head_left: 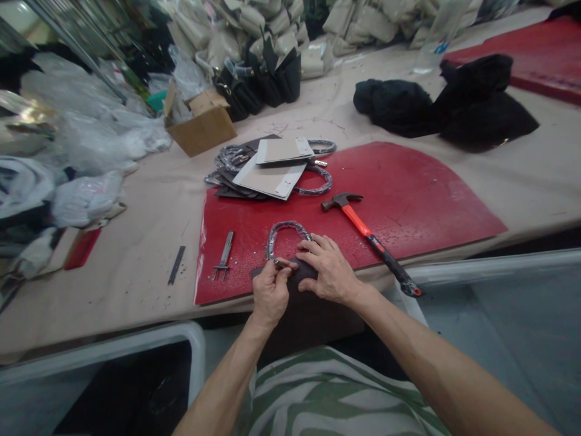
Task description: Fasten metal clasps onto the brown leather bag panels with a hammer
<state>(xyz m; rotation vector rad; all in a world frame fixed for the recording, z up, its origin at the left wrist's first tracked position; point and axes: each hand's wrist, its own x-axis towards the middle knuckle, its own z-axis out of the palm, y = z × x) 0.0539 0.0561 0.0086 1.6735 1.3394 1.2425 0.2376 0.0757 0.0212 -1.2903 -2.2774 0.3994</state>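
Observation:
At the near edge of the red mat [408,200] lies a dark leather bag panel [308,315] that hangs over the table edge toward my lap. A plastic-wrapped curved bag handle [284,233] arches up from its top. My left hand [270,290] pinches the handle's left end with its small metal fitting against the panel. My right hand [329,269] presses down on the panel and the handle's right end, fingers curled over it.
A hammer with an orange and black grip [367,236] lies just right of my hands. A metal punch tool [224,254] and a dark strip [177,264] lie left. Further back sit stacked panels and wrapped handles [272,166], a cardboard box [202,124], black cloth [447,103] and piled bags.

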